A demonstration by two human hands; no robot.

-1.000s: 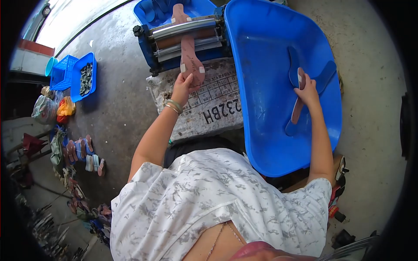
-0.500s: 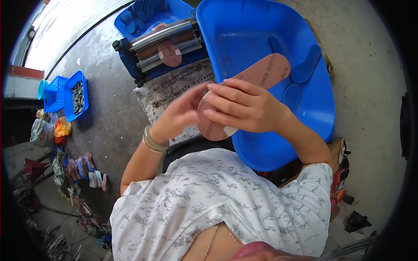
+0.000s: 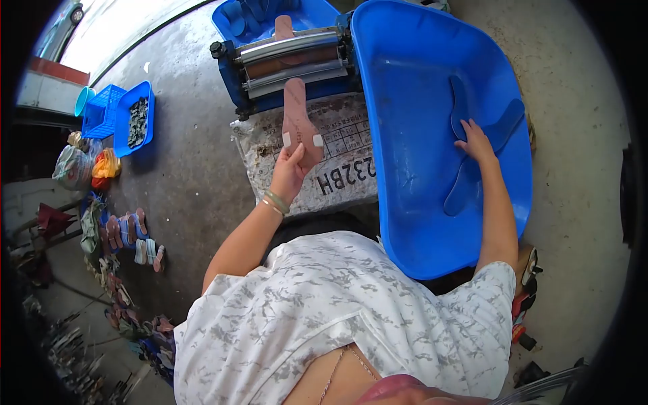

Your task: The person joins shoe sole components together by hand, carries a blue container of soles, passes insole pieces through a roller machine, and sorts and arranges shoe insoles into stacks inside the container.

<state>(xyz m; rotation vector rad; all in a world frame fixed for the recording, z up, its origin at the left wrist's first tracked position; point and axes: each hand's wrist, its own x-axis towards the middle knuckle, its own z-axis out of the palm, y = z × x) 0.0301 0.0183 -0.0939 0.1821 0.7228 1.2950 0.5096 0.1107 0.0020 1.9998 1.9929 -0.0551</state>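
Observation:
My left hand (image 3: 289,174) grips the wide end of a pink insole (image 3: 298,121) with two white patches, its narrow end pointing at the roller machine (image 3: 291,59). Another pink insole (image 3: 283,27) sticks out behind the rollers. Over the large blue tub (image 3: 412,223), my right hand (image 3: 476,143) has its fingers apart and holds nothing. Its fingertips are at a dark blue insole (image 3: 459,101); two more blue insoles, one to the right (image 3: 507,125) and one below (image 3: 460,189), lie in the tub.
A printed slab (image 3: 270,192) lies before the machine. Behind it a blue bin (image 3: 317,9) holds several blue insoles. At the left are a blue tray of dark scraps (image 3: 119,135), a blue basket (image 3: 101,111), plastic bags (image 3: 73,167) and several sandals (image 3: 127,231) on the floor.
My hands have moved apart from around a pink insole. The left now holds one before the rollers; the right is open in the tub. The insole between the rollers has passed farther back.

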